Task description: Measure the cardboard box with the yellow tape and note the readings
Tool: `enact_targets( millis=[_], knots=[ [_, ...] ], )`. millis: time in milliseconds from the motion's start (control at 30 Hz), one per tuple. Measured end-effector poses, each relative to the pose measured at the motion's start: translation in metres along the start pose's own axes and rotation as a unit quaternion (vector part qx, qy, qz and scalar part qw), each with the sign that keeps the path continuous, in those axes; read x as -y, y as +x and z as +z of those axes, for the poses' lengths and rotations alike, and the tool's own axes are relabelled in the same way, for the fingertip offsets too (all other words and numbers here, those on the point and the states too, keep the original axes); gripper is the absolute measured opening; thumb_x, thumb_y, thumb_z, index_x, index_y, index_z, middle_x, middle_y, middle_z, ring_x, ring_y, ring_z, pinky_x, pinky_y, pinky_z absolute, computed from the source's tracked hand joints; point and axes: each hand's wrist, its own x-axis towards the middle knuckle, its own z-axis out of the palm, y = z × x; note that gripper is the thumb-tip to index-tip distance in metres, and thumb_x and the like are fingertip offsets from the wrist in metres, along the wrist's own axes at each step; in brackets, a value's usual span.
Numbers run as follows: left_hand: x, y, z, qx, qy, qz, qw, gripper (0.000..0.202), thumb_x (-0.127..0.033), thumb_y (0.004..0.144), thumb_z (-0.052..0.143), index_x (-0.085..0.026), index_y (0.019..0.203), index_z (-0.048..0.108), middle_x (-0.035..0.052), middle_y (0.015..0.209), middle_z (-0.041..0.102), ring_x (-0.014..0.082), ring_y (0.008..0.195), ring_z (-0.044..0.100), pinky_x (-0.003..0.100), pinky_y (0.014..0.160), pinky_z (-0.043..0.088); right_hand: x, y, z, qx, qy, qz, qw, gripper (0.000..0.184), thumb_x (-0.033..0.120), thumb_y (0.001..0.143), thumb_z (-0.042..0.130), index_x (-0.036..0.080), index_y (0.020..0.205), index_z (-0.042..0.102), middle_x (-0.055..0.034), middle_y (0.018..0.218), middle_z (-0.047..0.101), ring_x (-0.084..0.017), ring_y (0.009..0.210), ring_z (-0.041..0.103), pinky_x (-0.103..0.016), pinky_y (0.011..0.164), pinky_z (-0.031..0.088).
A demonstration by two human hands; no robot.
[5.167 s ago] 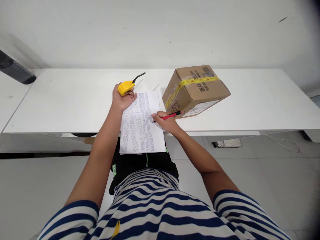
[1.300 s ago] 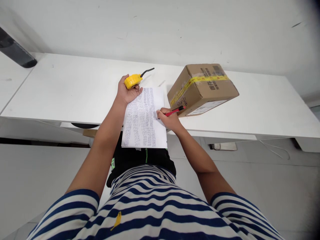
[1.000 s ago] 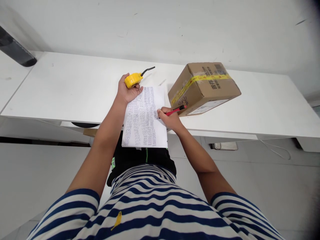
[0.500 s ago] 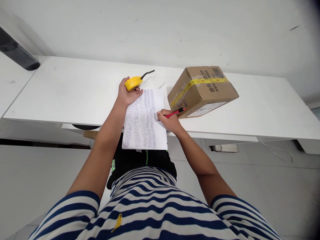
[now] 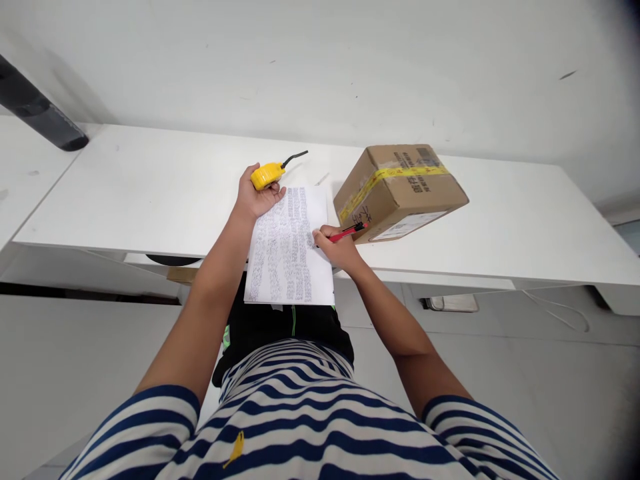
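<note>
A white sheet of paper (image 5: 289, 253) covered in columns of handwriting lies on the white table (image 5: 150, 193) and hangs over its front edge. My left hand (image 5: 255, 197) rests at the sheet's top left corner, fingers curled round a yellow tape measure (image 5: 265, 176) with a black strap. My right hand (image 5: 335, 245) grips a red pen (image 5: 347, 232), its tip on the paper's right side.
A taped cardboard box (image 5: 397, 190) with a shipping label sits just right of the paper, touching distance from the pen. A dark cylindrical object (image 5: 40, 113) lies at the far left. A wall runs behind the table; cables lie on the floor at the right.
Both hands stay where they were on the paper; the pen hand shifted only slightly along the right column. The camera view drifted a little.
</note>
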Motion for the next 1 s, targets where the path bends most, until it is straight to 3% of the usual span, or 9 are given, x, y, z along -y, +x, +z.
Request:
enact_targets(
  millis=[767, 1000],
  knots=[
    [0.0017, 0.0023, -0.0025, 0.005, -0.014, 0.003, 1.0, 0.034, -0.046, 0.091, 0.064, -0.017, 0.106, 0.071, 0.0044, 0.067, 0.068, 0.0131, 0.049, 0.06, 0.034, 0.068, 0.062, 0.0035, -0.001, -0.0014, -0.006, -0.01, 0.002, 1.0, 0.044, 0.049, 0.084, 0.055, 0.026, 0.057, 0.029, 0.0052, 0.056, 0.031, -0.013, 0.06, 0.035, -0.031, 0.061, 0.028],
    [0.0021, 0.002, -0.0014, 0.001, -0.019, -0.001, 1.0, 0.034, -0.047, 0.088, 0.066, -0.019, 0.108, 0.07, 0.0031, 0.067, 0.067, 0.0125, 0.048, 0.057, 0.033, 0.066, 0.062, 0.0011, 0.0012, -0.0041, -0.036, 0.033, 0.022, 0.999, 0.043, 0.049, 0.083, 0.059, 0.026, 0.056, 0.035, 0.0031, 0.057, 0.044, -0.014, 0.064, 0.042, -0.031, 0.062, 0.035]
  ],
)
